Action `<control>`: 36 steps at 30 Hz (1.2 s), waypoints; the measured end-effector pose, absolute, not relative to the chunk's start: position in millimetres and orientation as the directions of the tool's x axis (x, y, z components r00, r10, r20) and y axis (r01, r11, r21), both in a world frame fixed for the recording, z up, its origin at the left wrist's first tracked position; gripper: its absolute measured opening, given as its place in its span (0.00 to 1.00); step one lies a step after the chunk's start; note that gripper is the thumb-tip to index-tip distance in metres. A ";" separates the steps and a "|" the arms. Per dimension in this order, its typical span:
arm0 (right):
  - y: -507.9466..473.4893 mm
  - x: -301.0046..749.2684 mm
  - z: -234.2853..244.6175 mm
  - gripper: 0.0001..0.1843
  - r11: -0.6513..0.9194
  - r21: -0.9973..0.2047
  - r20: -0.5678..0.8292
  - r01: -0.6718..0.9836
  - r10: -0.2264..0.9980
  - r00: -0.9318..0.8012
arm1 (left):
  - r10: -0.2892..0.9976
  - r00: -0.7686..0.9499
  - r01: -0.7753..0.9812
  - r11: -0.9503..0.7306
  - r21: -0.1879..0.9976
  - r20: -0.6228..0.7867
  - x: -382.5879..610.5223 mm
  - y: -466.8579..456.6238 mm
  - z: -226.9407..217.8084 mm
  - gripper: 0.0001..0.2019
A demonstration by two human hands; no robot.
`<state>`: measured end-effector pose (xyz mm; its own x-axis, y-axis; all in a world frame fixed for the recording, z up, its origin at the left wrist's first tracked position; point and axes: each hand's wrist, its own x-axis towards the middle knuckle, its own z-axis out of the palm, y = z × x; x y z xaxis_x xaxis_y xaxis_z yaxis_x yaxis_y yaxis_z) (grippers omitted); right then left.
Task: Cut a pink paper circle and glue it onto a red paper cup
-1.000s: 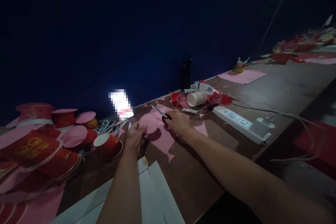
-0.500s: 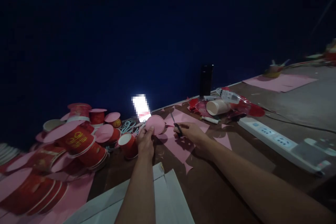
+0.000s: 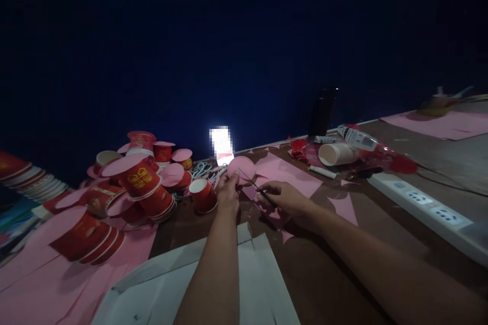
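Observation:
My left hand (image 3: 227, 194) pinches a round pink paper disc (image 3: 241, 168) and holds it up just above the brown table (image 3: 320, 259). My right hand (image 3: 284, 196) is closed round the black handles of a pair of scissors (image 3: 258, 189), whose thin blades point up and left to the disc's lower right edge. Under both hands lies a pink paper sheet (image 3: 284, 168) with cut-out gaps. A small red paper cup (image 3: 203, 195) stands just left of my left hand.
A heap of red cups and pink discs (image 3: 129, 185) fills the left side. White paper (image 3: 160, 289) lies near me. A sideways white cup (image 3: 337, 153), a plastic bottle (image 3: 358, 138), a dark flask (image 3: 322, 110) and a white power strip (image 3: 427, 205) sit to the right. A glowing screen (image 3: 221, 143) leans at the back.
The view has swung left, so everything sits further right in frame. My left hand lifted the disc higher, and the scissor blades turned to meet its edge.

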<state>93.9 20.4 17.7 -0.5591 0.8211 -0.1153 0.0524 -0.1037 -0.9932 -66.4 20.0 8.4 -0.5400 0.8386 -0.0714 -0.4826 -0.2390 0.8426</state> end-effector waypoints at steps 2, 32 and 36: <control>19.0 92.3 15.7 0.18 -0.108 -0.992 -0.123 0.059 0.834 -0.538 | 0.834 -0.546 -0.495 -0.247 0.833 -0.077 -65.4 21.4 6.4 0.17; 14.8 92.8 20.0 0.21 -0.024 -0.981 -0.123 0.194 0.845 -0.521 | 0.839 -0.533 -0.580 -0.269 0.769 -0.108 -70.2 22.2 2.6 0.14; 15.1 93.0 18.1 0.21 0.009 -0.975 -0.106 0.222 0.860 -0.499 | 0.833 -0.536 -0.588 -0.251 0.769 -0.138 -70.4 21.7 3.9 0.12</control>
<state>93.0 15.1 18.1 -0.4989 0.8602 -0.1057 0.2220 0.0089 -0.9750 -70.4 21.7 3.9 -0.5361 0.8329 -0.1376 -0.5876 -0.2511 0.7692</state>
